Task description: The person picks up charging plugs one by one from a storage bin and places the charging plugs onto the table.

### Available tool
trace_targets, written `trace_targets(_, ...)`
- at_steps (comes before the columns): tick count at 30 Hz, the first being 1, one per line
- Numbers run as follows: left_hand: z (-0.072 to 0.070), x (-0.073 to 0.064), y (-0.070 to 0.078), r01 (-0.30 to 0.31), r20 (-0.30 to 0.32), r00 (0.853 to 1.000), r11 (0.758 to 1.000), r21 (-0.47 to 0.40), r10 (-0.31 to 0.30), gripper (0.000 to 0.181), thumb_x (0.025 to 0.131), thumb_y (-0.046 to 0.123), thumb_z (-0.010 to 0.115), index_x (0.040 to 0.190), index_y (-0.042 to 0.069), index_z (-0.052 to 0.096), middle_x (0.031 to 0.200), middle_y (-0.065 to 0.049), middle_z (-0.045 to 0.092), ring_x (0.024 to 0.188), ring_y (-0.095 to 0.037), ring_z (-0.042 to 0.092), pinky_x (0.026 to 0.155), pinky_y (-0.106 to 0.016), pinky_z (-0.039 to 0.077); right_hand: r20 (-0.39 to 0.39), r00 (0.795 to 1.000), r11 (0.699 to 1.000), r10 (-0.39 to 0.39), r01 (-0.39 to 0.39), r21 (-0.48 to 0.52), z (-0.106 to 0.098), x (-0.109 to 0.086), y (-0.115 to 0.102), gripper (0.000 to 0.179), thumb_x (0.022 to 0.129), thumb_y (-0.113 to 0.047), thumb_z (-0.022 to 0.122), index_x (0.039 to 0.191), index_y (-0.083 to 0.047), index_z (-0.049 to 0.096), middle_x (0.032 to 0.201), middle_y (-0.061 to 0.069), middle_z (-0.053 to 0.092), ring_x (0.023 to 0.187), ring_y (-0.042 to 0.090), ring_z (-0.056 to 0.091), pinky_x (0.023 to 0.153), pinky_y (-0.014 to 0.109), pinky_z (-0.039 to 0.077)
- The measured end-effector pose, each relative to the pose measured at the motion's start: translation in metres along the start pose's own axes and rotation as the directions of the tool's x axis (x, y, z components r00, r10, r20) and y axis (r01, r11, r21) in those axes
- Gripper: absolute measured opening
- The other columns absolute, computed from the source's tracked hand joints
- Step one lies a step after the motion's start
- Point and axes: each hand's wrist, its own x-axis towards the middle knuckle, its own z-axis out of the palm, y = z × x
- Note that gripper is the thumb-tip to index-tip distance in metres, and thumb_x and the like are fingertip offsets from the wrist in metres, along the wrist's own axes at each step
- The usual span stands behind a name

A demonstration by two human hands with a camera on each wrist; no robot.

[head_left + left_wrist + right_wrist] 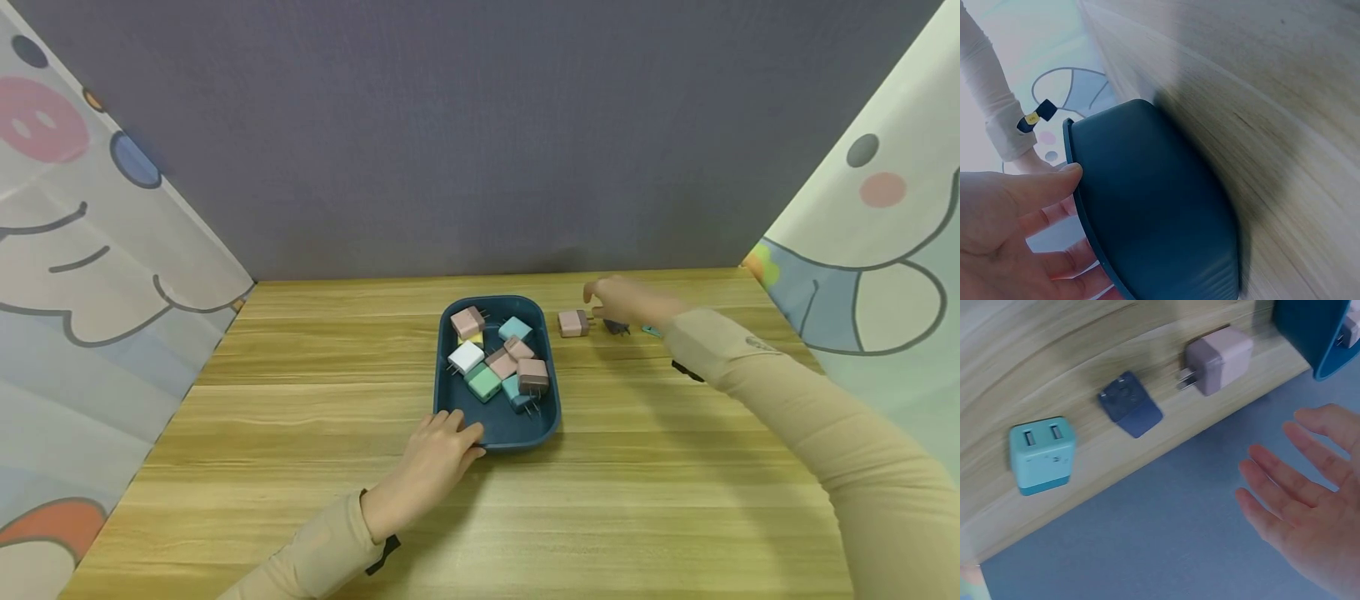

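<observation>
A wooden table (322, 358) with a yellowish, streaky grain running from side to side spreads across the lower part of the head view. Along its far edge rises a plain grey-blue wall (480, 142). Pale sheets flank it, printed with large cartoon figures: the left sheet (45, 267) has a pink snout, the right sheet (817, 217) a round pink cheek. Soft-edged shadows fall across the wood.

Screened-off tabletop booth, room unclear: wood-grain table (315, 392), grey backdrop (480, 142) at twelve o'clock, cartoon-printed sheets (112, 275) (one pig-snouted) at ten and two.
</observation>
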Motion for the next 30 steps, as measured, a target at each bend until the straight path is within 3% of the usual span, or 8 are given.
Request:
trace_targets(9,0.0,0.001,0.001,0.004,0.017,1.0,1.0,-0.004,-0.004,0.013,0.075,0.023,0.07,0.076,0.017,0.059,0.067,0.002,0.047,0.059,-0.013,0.041,0.054,-0.023,0.029,-0.002,1.0,0.999,-0.015,0.015,-0.043,-0.002,0.007,-0.015,0.026,0.088,-0.011,0.054,0.11,0.002,0.054,0.108,0.02,0.057,0.092,0.029,0.057,0.078,0.041,0.045)
trace_targets(23,-0.001,0.0,0.002,0.002,0.002,1.0,1.0,0.002,-0.002,0.015,0.074,0.023,0.071,0.075,0.017,0.058,0.066,0.002,0.045,0.058,-0.013,0.04,0.054,-0.022,0.028,0.04,0.997,0.998,-0.067,0.067,-0.001,-0.01,0.012,-0.045,0.028,0.089,-0.009,0.05,0.116,0.001,0.051,0.113,0.021,0.054,0.075,0.018,0.059,0.071,0.034,0.046)
trace_targets(30,-0.001,0.0,0.002,-0.005,-0.001,1.0,1.0,0.005,0.005,0.015,0.074,0.024,0.071,0.075,0.017,0.058,0.066,0.002,0.045,0.058,-0.013,0.041,0.054,-0.022,0.028,0.069,0.994,0.997,-0.079,0.078,0.023,-0.01,0.016,-0.062,0.031,0.089,-0.012,0.052,0.118,-0.002,0.052,0.118,0.017,0.053,0.076,0.016,0.057,0.075,0.034,0.045)
